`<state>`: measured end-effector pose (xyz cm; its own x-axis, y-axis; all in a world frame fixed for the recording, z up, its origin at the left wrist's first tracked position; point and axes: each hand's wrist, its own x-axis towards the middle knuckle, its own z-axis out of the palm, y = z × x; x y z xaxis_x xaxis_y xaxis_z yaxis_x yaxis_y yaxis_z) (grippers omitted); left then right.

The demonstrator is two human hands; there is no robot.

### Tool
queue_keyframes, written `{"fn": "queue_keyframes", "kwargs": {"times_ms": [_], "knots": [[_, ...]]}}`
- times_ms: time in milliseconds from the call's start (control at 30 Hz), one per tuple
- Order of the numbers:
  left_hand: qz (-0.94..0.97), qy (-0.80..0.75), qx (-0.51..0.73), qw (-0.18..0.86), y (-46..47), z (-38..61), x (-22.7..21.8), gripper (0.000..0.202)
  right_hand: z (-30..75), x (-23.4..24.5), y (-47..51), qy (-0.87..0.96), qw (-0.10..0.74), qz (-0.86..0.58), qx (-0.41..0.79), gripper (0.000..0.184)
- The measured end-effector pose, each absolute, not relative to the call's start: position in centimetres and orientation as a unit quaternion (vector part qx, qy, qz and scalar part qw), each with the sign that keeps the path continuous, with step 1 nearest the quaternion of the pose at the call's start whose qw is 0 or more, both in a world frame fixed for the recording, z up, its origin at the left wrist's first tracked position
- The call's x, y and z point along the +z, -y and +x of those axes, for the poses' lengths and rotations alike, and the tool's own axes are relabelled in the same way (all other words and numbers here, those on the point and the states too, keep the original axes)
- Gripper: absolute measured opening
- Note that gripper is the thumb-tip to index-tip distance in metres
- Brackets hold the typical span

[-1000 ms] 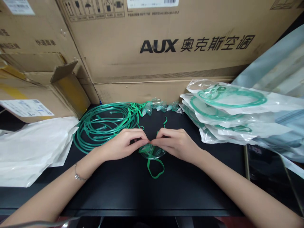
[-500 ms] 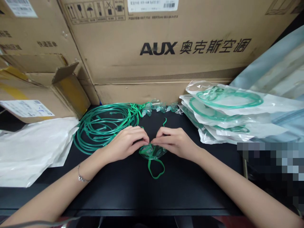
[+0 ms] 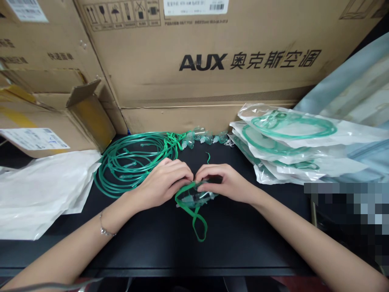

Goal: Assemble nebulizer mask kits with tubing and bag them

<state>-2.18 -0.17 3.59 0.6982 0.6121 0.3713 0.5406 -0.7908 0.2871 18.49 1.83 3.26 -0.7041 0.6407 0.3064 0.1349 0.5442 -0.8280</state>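
Note:
Both hands meet over a clear oxygen mask (image 3: 202, 197) in the middle of the black table. My left hand (image 3: 170, 178) pinches the green elastic strap (image 3: 185, 187) at the mask's upper edge. Thumb and fingers of my right hand (image 3: 223, 181) close on the mask's rim just beside it. The strap runs down across the mask and ends in a loop (image 3: 199, 231) on the table; a short free end (image 3: 208, 157) sticks up behind the right hand. Fingers partly cover the spot where strap and mask meet.
Coiled green tubing (image 3: 121, 158) lies left of the hands, with more green straps (image 3: 173, 142) and several clear masks (image 3: 205, 137) behind. Bagged tubing sets (image 3: 291, 127) are stacked at right, white pouches (image 3: 45, 186) at left. Large cardboard boxes (image 3: 212, 89) stand along the back.
The mask has turned in my hands, and the strap now crosses its left side. The strap's loop has swung lower. My right hand's fingers have spread round the mask's rim.

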Motion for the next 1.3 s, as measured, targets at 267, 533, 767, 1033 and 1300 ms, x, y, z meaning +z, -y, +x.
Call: {"fn": "queue_keyframes", "kwargs": {"times_ms": [267,533,767,1033,1300], "knots": [[0.921,-0.294,0.25,0.044,0.4,-1.9,3.4,0.014,18.1,3.1,-1.7,0.769,0.314,-0.243,0.501,0.004],[0.921,-0.302,0.248,0.005,-0.5,-2.7,3.1,0.013,18.7,3.1,-2.2,0.796,0.312,-0.19,0.483,0.003],[0.917,-0.342,0.203,0.028,-0.2,-2.7,3.3,0.01,19.4,2.7,-3.1,0.847,0.255,-0.227,0.407,0.012],[0.891,-0.327,0.267,0.169,0.1,-1.6,2.5,0.014,19.2,2.9,-2.7,0.887,0.247,-0.2,0.334,0.015],[0.883,-0.37,0.279,0.069,-0.1,-1.7,2.4,0.014,19.3,2.9,-2.7,0.892,0.252,-0.183,0.327,0.015]]}}
